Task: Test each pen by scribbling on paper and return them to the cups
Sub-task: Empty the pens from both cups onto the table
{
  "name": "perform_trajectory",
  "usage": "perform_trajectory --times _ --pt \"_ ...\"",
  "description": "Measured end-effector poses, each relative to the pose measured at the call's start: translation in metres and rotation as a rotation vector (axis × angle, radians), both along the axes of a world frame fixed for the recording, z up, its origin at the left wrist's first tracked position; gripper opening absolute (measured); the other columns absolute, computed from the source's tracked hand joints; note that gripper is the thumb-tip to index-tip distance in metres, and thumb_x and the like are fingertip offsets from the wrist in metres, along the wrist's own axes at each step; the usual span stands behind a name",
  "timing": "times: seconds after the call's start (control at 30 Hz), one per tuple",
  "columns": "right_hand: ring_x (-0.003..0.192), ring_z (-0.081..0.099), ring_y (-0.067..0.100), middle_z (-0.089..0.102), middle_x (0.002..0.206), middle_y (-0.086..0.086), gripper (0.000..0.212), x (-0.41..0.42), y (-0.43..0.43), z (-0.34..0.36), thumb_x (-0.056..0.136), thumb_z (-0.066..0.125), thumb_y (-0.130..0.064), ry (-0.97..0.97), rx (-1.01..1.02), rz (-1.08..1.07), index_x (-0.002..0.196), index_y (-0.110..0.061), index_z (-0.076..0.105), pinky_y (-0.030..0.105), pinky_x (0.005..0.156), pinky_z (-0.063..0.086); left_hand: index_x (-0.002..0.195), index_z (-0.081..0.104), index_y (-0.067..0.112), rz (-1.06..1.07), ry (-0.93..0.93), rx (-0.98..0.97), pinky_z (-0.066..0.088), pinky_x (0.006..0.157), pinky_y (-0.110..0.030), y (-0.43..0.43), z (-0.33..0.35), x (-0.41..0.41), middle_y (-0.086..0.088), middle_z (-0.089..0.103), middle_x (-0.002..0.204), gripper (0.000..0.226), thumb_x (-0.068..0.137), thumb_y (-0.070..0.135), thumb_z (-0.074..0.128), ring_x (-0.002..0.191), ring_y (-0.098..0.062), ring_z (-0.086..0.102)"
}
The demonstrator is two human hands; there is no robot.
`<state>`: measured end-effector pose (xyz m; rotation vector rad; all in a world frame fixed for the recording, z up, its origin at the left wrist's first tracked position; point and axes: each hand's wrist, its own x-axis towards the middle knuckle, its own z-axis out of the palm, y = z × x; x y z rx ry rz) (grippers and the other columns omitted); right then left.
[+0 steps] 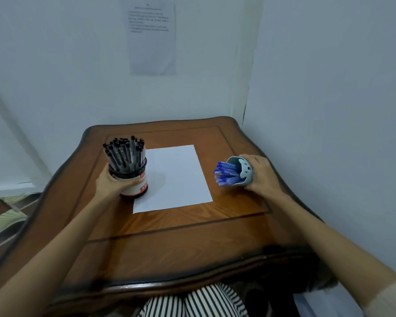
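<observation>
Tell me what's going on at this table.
A person at the table has a hand on each cup. The left hand grips the black-pen cup, upright at the left edge of the paper; the right hand holds the blue cup tipped toward it, blue pens poking out. The paper looks blank.

A sheet of paper (pixel 176 177) lies mid-bench (pixel 192 236). The left cup (pixel 136 186) stands upright at the paper's left edge with pens (pixel 124 154) in it, and the left hand (pixel 111 183) is round its near-left side. Right of the paper and apart from it, the right cup (pixel 246 173) tilts leftward, gripped from the right by the right hand (pixel 261 175).
</observation>
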<state>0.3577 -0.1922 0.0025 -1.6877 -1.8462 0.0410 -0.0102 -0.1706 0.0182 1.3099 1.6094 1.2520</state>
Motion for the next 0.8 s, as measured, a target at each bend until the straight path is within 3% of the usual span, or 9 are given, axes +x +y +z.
perform_trajectory --times 0.07,0.23,0.33,0.63,0.8 --pt "0.118 0.049 0.025 0.057 0.127 0.008 0.07 0.004 0.0 -0.005 0.068 0.083 -0.026 -0.032 0.001 0.012 0.129 -0.013 0.052 0.035 0.101 0.038 0.133 0.045 0.015 -0.025 0.094 -0.005 0.047 0.098 -0.042 0.002 -0.003 -0.007 -0.008 0.051 0.137 0.099 0.045 0.036 0.085 0.121 -0.026 0.052" --pt "0.114 0.052 0.03 0.06 0.121 0.011 0.063 0.011 0.005 -0.009 0.068 0.081 -0.013 -0.222 0.03 -0.001 0.125 -0.011 0.056 0.04 0.099 0.04 0.13 0.047 0.024 -0.029 0.085 -0.023 0.047 0.098 -0.048 0.009 -0.019 -0.019 -0.002 0.055 0.133 0.12 0.023 0.062 0.085 0.119 -0.023 0.054" --pt "0.11 0.056 0.035 0.061 0.116 0.016 0.068 0.017 0.004 -0.014 0.059 0.084 -0.006 -0.39 0.054 0.004 0.123 -0.01 0.059 0.047 0.096 0.043 0.13 0.046 0.025 -0.014 0.064 -0.022 0.047 0.098 -0.048 0.011 -0.023 -0.021 -0.002 0.055 0.132 0.121 0.022 0.062 0.084 0.118 -0.023 0.054" --pt "0.1 0.062 0.038 0.064 0.108 0.02 0.072 0.03 0.003 -0.004 0.048 0.088 -0.002 -0.627 0.069 -0.026 0.116 -0.007 0.064 0.058 0.091 0.044 0.132 0.043 0.023 -0.034 0.084 0.007 0.045 0.1 -0.049 0.012 -0.023 -0.02 -0.004 0.054 0.134 0.123 0.021 0.06 0.081 0.12 -0.025 0.052" --pt "0.104 0.06 0.037 0.063 0.111 0.019 0.082 0.038 0.007 0.002 0.039 0.094 -0.017 -0.821 0.098 -0.063 0.116 -0.011 0.065 0.056 0.091 0.044 0.133 0.043 0.023 -0.039 0.097 0.009 0.045 0.1 -0.048 0.011 -0.023 -0.021 -0.004 0.054 0.134 0.123 0.021 0.06 0.081 0.121 -0.025 0.052"
